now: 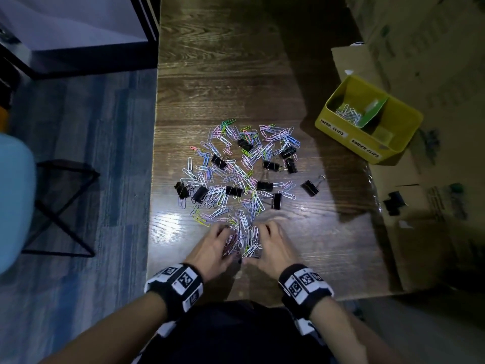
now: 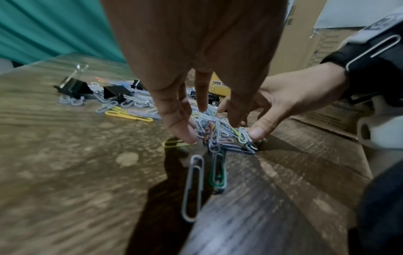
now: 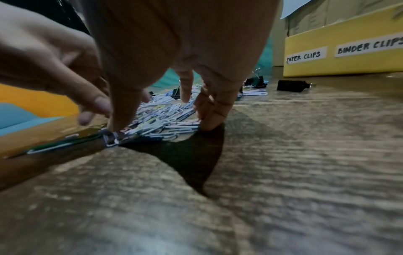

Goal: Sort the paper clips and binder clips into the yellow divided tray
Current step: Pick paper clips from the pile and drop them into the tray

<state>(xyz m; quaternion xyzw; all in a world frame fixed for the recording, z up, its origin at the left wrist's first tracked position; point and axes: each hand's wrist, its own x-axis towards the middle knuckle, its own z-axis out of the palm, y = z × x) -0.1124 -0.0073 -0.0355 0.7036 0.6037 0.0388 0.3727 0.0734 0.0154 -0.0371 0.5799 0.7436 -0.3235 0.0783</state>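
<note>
Coloured and white paper clips (image 1: 241,174) lie scattered mid-table, mixed with black binder clips (image 1: 310,187). Both hands flank a small heap of paper clips (image 1: 245,240) near the table's front edge. My left hand (image 1: 223,240) stands with straight fingers (image 2: 181,131) tip-down against the heap (image 2: 222,132). My right hand (image 1: 270,243) hems it in from the other side, with its thumb (image 2: 257,132) and fingers (image 3: 211,112) on the wood. The yellow divided tray (image 1: 349,140) sits at the right, labelled for paper clips and binder clips. Its left compartment holds some paper clips (image 1: 349,114).
Cardboard boxes (image 1: 420,206) line the table's right side, with black binder clips (image 1: 393,202) lying on one. The table's left edge (image 1: 154,179) drops to blue flooring with a black frame (image 1: 65,206). Two loose clips (image 2: 194,186) lie just in front of the heap.
</note>
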